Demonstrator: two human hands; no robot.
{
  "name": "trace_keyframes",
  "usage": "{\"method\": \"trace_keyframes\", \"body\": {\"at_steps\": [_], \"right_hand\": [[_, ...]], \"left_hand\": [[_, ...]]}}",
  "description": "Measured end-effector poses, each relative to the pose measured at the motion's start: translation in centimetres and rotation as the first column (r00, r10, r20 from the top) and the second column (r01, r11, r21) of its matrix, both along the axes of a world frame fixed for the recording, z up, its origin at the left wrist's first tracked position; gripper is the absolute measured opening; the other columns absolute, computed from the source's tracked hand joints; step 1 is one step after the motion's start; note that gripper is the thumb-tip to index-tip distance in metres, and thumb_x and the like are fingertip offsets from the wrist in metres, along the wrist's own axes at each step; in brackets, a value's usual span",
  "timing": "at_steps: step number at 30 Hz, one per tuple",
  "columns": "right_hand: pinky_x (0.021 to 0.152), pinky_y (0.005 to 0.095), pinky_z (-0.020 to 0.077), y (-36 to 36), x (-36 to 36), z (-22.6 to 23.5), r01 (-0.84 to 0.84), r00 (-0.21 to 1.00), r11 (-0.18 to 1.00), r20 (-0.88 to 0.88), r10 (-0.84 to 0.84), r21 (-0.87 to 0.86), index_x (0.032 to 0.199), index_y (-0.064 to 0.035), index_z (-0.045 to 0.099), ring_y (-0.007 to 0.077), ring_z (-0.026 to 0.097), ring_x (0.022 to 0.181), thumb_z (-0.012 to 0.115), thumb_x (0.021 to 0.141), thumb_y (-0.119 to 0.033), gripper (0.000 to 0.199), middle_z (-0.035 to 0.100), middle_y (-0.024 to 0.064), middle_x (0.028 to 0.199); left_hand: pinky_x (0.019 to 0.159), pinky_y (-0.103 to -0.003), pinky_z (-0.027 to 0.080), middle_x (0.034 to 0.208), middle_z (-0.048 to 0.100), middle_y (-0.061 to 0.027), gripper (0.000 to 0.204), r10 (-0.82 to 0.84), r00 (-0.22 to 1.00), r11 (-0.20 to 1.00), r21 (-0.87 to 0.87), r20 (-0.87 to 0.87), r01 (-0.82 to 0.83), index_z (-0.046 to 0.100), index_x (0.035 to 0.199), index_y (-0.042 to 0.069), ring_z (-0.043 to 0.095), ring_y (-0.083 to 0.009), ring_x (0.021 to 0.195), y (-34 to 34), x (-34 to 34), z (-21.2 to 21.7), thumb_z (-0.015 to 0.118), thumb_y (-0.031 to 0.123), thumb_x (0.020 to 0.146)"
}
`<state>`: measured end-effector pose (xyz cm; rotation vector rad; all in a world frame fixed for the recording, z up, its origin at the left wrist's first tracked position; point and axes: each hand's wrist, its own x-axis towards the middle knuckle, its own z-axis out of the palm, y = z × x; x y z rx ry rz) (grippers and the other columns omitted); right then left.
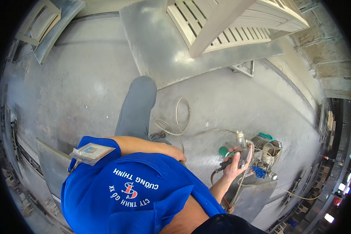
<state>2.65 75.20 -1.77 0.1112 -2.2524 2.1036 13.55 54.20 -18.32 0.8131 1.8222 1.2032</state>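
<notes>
My right hand [234, 167] is closed around a spray gun [243, 153], held up off the floor at my right side. A brown hose [215, 173] and a pale hose [241, 183] run down beside my right wrist. Bent across in front of my blue shirt, my left arm ends in my left hand [176, 153] near my waist. Its fingers are mostly hidden, and a thin pale hose [182, 142] passes right by them; I cannot tell whether they grip it. A round green part [223, 151] shows just left of the gun.
A cream slatted wooden furniture piece [206, 27] stands on a grey platform [160, 46] ahead. Pump equipment [268, 150] with a blue part [258, 171] sits on the right. Coiled hose [177, 113] lies on the floor. Another wooden frame [39, 23] rests on a panel far left.
</notes>
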Motion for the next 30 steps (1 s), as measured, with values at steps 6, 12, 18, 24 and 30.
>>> {"method": "trace_keyframes", "body": {"at_steps": [6, 12, 18, 24, 30], "right_hand": [[0.049, 0.0254, 0.0498, -3.4, -1.6, 0.5, -0.125, 0.992, 0.992, 0.009, 0.125, 0.009, 0.154, 0.0025, 0.036, 0.0202, 0.066, 0.079, 0.071, 0.098, -0.017, 0.069, 0.067, 0.0178, 0.1], [0.051, 0.0268, 0.0514, -7.2, -2.3, 1.2, -0.353, 0.933, 0.935, -0.06, 0.354, 0.023, 0.153, 0.006, 0.037, 0.0219, 0.067, 0.081, 0.069, 0.098, -0.01, 0.066, 0.068, 0.0224, 0.102], [0.048, 0.0278, 0.0513, -12.8, -4.6, 0.5, -0.279, 0.96, 0.96, -0.007, 0.279, -0.023, 0.154, 0.0046, 0.035, 0.0228, 0.067, 0.081, 0.07, 0.098, -0.013, 0.069, 0.068, 0.0204, 0.1], [0.047, 0.0272, 0.0503, -12.5, -4.6, 1.5, -0.225, 0.974, 0.972, 0.042, 0.222, 0.075, 0.155, 0.0034, 0.034, 0.0223, 0.067, 0.08, 0.071, 0.098, -0.017, 0.071, 0.067, 0.0189, 0.099], [0.047, 0.0267, 0.0508, -11.7, -4.1, 1.8, -0.161, 0.987, 0.987, 0.006, 0.161, 0.023, 0.154, 0.0025, 0.035, 0.0217, 0.067, 0.081, 0.071, 0.098, -0.018, 0.07, 0.067, 0.0182, 0.102]], "left_hand": [[0.083, -0.054, 0.051, 0.103, 0.072, -0.0208, 0.04, 0.068, 0.996, 0.997, -0.03, 0.064, -0.066, 0.07, 0.106, 0.01, 0.068, -0.0412, 0.104, -0.9, 1.5, 1.0, 0.066, 0.046, 0.09], [0.082, -0.053, 0.051, 0.103, 0.073, -0.0205, 0.038, 0.092, 0.995, 0.996, -0.01, 0.025, -0.092, 0.07, 0.106, 0.01, 0.068, -0.0416, 0.102, -2.5, 0.2, 2.5, 0.067, 0.043, 0.089], [0.083, -0.053, 0.052, 0.103, 0.072, -0.0199, 0.028, 0.2, 0.98, 0.979, -0.034, 0.01, -0.199, 0.068, 0.108, 0.009, 0.068, -0.0416, 0.102, -7.5, -0.3, 0.8, 0.072, 0.028, 0.088], [0.087, -0.052, 0.051, 0.106, 0.071, -0.0194, 0.026, 0.182, 0.982, 0.983, -0.028, 0.054, -0.181, 0.066, 0.109, 0.005, 0.067, -0.0413, 0.106, -7.4, 1.1, 1.5, 0.073, 0.022, 0.09], [0.098, -0.049, 0.049, 0.12, 0.065, -0.0163, 0.037, 0.144, 0.989, 0.987, -0.084, 0.046, -0.139, 0.062, 0.126, 0.009, 0.06, -0.0374, 0.12, -9.0, 0.1, 2.3, 0.072, 0.016, 0.091]]}}
